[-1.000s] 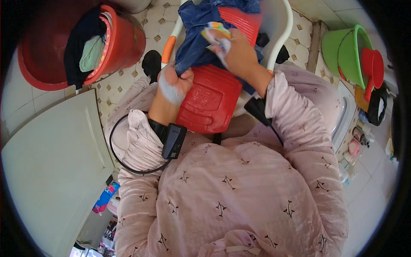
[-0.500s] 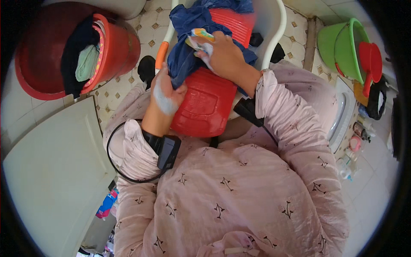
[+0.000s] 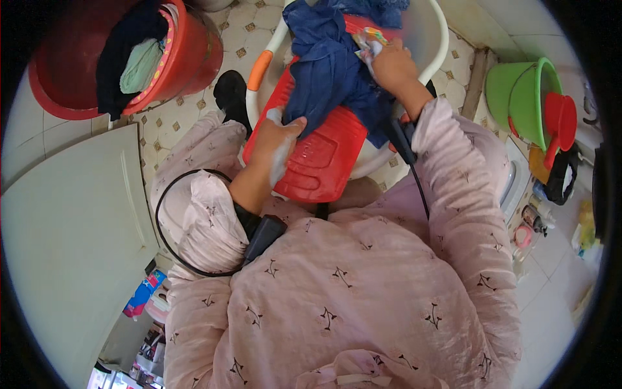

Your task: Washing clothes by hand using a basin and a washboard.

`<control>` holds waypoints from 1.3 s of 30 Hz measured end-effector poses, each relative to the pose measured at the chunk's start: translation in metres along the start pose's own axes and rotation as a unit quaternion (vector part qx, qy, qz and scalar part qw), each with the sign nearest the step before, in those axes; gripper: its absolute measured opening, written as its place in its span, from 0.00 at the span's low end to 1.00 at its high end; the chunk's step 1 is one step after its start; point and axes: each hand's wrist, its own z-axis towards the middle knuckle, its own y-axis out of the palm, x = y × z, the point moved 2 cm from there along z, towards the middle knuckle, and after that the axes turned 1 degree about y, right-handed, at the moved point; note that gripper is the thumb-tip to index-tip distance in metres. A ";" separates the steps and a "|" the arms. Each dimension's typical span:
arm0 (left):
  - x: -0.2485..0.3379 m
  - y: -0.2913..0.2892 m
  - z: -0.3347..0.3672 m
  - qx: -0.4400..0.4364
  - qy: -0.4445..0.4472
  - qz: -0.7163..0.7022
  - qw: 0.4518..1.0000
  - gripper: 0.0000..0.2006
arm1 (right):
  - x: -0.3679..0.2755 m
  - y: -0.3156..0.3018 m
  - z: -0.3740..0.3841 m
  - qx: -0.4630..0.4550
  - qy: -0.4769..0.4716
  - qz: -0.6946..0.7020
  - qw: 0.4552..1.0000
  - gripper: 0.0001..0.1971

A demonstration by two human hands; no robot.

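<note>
A wet dark-blue garment [image 3: 324, 78] lies over a red washboard [image 3: 330, 152], which leans in a white tub [image 3: 439, 48]. My right hand [image 3: 395, 68] is closed on a small crumpled packet [image 3: 370, 40], white with orange and green, at the garment's right side. My left hand [image 3: 277, 139], with white suds on its back, grips the garment's lower left edge; its fingertips are partly hidden. The board's lower end rests close to my lap.
At left, a red bucket [image 3: 194, 71] with clothes stands by a larger red basin [image 3: 61, 100]. A green bucket [image 3: 512, 97] with a red dipper [image 3: 560, 120] is at right. A pale panel [image 3: 78, 201] stands at lower left; bottles [image 3: 534, 217] lie at far right.
My right hand with the packet has moved right and slightly up, off the middle of the garment. My left hand has shifted right and down. The whole view has turned a little.
</note>
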 end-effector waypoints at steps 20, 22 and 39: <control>-0.039 -0.017 0.006 0.101 -0.120 -0.283 0.946 0.12 | -0.095 -0.002 -0.066 -0.019 -0.317 0.142 0.938 0.15; -0.039 -0.015 0.004 0.084 -0.121 -0.315 0.937 0.14 | -0.098 -0.003 -0.085 -0.052 -0.390 0.198 0.898 0.15; -0.033 -0.017 0.018 0.058 -0.161 -0.410 0.896 0.06 | -0.104 0.013 -0.043 -0.043 -0.277 0.034 0.959 0.18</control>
